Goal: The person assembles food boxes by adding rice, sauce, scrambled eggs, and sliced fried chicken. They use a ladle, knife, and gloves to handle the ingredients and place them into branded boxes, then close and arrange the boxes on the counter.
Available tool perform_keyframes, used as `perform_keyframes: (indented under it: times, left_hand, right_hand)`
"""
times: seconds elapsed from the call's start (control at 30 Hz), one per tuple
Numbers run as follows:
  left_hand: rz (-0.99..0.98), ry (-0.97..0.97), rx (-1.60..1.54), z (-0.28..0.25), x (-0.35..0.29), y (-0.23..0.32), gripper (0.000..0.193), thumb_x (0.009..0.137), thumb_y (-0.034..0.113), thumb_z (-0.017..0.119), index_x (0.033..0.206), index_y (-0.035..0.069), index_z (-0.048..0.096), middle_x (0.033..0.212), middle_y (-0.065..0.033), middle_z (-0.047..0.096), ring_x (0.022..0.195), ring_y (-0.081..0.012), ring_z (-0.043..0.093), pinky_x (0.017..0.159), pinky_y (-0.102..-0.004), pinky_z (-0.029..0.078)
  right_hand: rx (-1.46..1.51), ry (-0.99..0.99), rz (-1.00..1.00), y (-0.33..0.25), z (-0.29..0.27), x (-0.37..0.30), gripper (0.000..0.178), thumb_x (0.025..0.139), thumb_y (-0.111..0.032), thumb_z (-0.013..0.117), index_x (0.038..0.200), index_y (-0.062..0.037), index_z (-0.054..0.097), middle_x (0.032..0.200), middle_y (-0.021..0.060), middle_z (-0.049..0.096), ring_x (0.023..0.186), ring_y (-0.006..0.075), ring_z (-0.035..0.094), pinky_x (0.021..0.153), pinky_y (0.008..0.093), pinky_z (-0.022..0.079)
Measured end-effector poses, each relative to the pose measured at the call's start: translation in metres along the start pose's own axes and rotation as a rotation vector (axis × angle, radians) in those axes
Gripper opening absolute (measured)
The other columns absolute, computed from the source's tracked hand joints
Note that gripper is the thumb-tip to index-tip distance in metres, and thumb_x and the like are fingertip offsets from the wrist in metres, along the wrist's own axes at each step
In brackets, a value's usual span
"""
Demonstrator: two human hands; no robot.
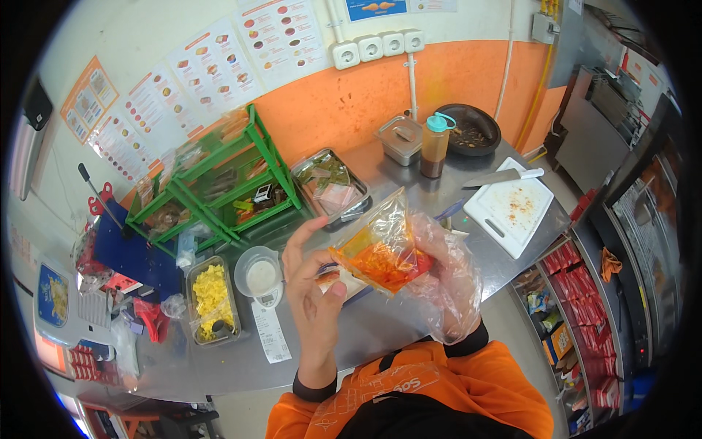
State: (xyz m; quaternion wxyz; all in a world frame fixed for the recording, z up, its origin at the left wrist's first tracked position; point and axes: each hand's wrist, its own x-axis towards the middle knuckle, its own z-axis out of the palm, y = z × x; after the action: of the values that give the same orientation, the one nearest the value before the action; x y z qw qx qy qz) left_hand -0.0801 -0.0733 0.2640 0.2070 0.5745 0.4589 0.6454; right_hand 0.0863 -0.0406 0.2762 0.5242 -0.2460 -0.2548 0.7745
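In front of me, above the steel table, a clear plastic bag (380,252) with orange-red sauce inside is tilted toward me. My right hand (446,274), in a loose transparent glove, grips the bag's right side. My left hand (316,293) is bare, its fingers apart beside the bag's left corner; whether a fingertip touches it I cannot tell. Below the bag, a partly hidden white scale (329,280) carries something pale and brown. A long paper receipt (270,335) lies left of my left wrist, near a round tub (259,274) of white contents.
Green racks (252,121) with packed food stand behind, beside a metal tray (357,208). Yellow food fills another tray (196,311) at left. Toward the right are a sauce bottle (434,150), a dark stone mortar (482,150), and a knife (493,178) on a white cutting board (504,238).
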Motion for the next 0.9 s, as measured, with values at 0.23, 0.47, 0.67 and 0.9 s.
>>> perform_keyframes:
  times: [0.23,0.47,0.67,0.9]
  left_hand:
    - [0.002,-0.052,-0.053,-0.005,-0.009,0.002,0.03,0.08,0.033,0.069,0.093,0.006,0.067,0.132,-0.0162,0.045,0.12,-0.024,0.043,0.086,-0.0302,0.044]
    - [-0.01,-0.053,0.048,-0.009,-0.022,0.015,0.036,0.083,0.032,0.07,0.104,0.004,0.066,0.132,-0.0161,0.044,0.117,-0.0249,0.047,0.087,-0.0347,0.048]
    - [-0.005,-0.079,0.064,-0.008,-0.033,0.017,0.038,0.082,0.034,0.071,0.105,0.004,0.066,0.132,-0.0141,0.044,0.117,-0.0247,0.047,0.085,-0.0344,0.05]
    - [0.251,-0.179,0.659,0.059,-0.043,0.028,0.03,0.08,0.019,0.069,0.105,0.006,0.061,0.123,-0.0102,0.053,0.118,-0.0295,0.045,0.101,-0.0416,0.03]
  right_hand:
    - [-0.205,0.304,-0.276,0.012,0.016,-0.01,0.032,0.091,-0.017,0.053,0.12,-0.0014,0.055,0.092,0.0049,0.061,0.055,0.0064,0.047,0.049,0.0181,0.039]
    - [-0.215,-0.037,-0.375,0.037,-0.049,-0.015,0.031,0.092,-0.016,0.054,0.118,-0.0005,0.054,0.098,0.0068,0.062,0.074,0.0093,0.058,0.068,0.0218,0.048]
    - [0.207,0.011,-0.202,0.036,-0.053,-0.027,0.03,0.092,-0.014,0.053,0.12,-0.0013,0.053,0.098,0.0067,0.061,0.072,0.0089,0.057,0.067,0.0204,0.047]
    - [0.399,0.302,-0.444,-0.032,-0.117,-0.08,0.024,0.091,-0.013,0.056,0.113,-0.0039,0.055,0.088,0.0008,0.058,0.053,0.0034,0.043,0.048,0.0182,0.038]
